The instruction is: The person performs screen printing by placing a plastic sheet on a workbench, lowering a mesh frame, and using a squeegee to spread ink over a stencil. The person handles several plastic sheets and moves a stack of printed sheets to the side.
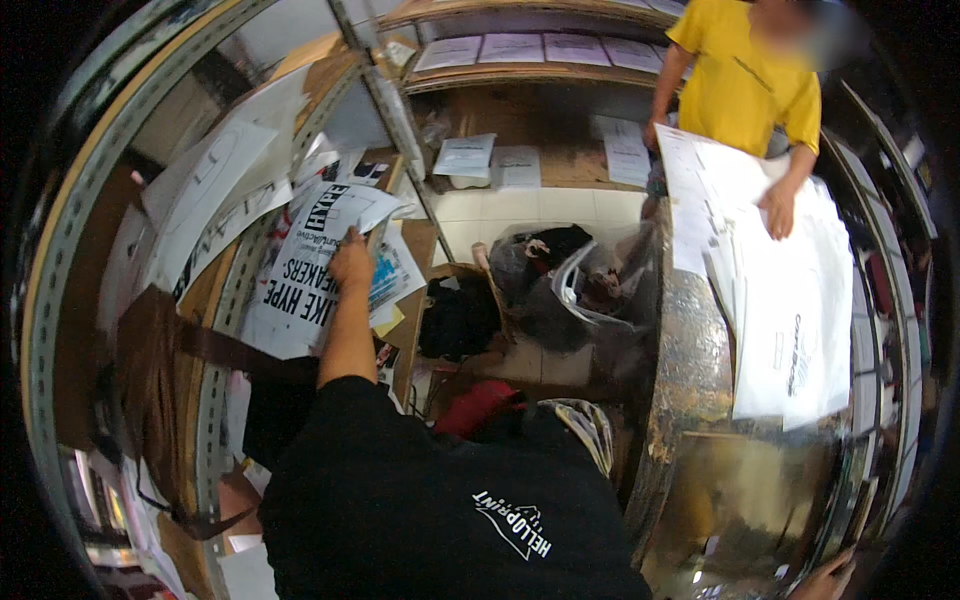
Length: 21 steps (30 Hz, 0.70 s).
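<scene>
my left grip (352, 262) is on the right-hand edge of a white sheet (300, 265) with bold black lettering, its fingers bent toward it; i can't tell whether they pinch the sheet or only press on it. the sheet lies at my left, over other papers on a wooden shelf (418, 240), and a blue-printed sheet (382, 286) sticks out just beside my wrist. a brown strap (240, 355) runs near my forearm. my right grip (828, 578) is at the lower right, partly cut off, so i can't tell how its fingers stand. on the floor between shelf and counter (692, 345) are black cloth (458, 315) and a clear plastic bag (600, 295). across from me, a co-worker in a yellow shirt (745, 75) rests a hand (778, 208) on a pile of white sheets (800, 330).
</scene>
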Motion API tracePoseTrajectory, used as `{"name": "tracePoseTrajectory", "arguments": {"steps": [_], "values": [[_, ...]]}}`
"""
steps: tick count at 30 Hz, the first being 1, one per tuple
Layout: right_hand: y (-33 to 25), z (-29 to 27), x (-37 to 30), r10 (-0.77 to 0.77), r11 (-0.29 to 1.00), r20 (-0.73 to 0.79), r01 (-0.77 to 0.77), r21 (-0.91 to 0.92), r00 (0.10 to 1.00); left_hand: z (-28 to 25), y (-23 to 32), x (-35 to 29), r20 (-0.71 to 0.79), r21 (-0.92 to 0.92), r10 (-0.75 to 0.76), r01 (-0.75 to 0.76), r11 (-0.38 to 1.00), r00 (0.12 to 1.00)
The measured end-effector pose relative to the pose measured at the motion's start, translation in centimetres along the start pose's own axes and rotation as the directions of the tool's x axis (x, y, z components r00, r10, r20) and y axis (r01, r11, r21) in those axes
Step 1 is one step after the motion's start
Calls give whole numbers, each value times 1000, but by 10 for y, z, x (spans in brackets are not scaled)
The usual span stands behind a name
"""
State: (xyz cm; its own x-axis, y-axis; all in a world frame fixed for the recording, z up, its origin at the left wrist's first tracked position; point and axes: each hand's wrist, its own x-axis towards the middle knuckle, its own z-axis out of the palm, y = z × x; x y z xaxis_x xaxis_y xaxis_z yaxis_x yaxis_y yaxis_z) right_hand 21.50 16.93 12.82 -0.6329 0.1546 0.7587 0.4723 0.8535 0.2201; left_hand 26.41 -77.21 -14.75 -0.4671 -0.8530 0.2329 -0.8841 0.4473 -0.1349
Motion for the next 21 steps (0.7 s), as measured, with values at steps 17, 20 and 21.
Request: {"name": "tracePoseTrajectory", "arguments": {"steps": [17,20,21], "values": [[12,-1,12,165,983,211,-142,-118,964,45,-11,18,244,126,-46,15,992,969],[9,-5,11,166,983,209,-146,-107,964,37,-10,12,253,19,-1,-4,1000,967],[9,-6,11,142,986,165,-126,-105,976,30,-2,7,238,-47,19,-8,999,971]]}}
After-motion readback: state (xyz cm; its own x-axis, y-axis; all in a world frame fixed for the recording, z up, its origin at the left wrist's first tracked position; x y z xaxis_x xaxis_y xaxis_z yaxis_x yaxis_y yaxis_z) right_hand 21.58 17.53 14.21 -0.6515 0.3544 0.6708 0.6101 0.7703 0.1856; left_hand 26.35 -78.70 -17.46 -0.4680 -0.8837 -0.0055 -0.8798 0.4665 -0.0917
